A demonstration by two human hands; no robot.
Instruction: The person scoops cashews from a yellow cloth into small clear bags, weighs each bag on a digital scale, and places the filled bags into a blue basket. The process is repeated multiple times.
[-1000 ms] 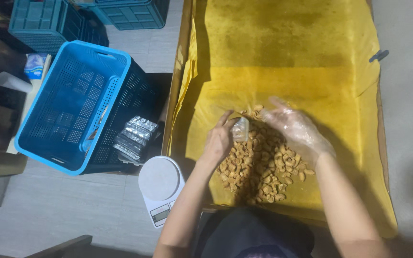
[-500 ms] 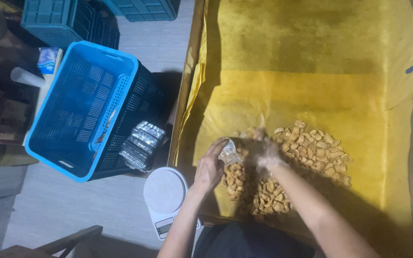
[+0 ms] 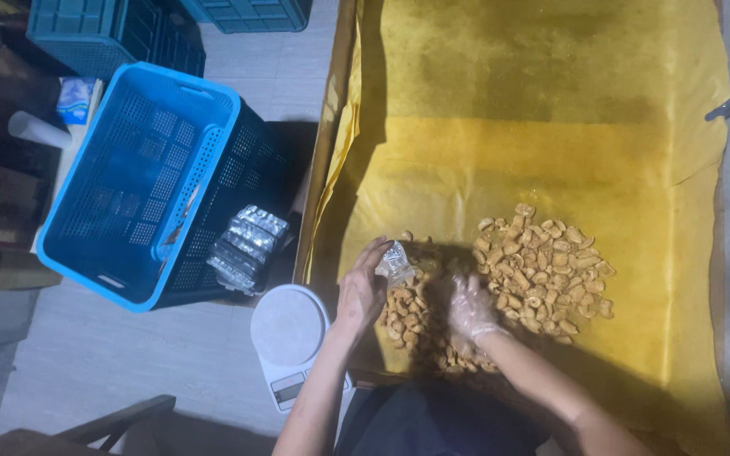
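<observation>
The left hand pinches a small clear bag over the near edge of the yellow-lined table. The gloved right hand, fingers curled, digs into the pile of fried snack pieces beside it.

Since 1 s ago we've dropped our right hand, in its clear glove, from above the snack pile down onto the pile's near-left part. Our left hand w/ the small clear bag has slid to the pile's left edge.
</observation>
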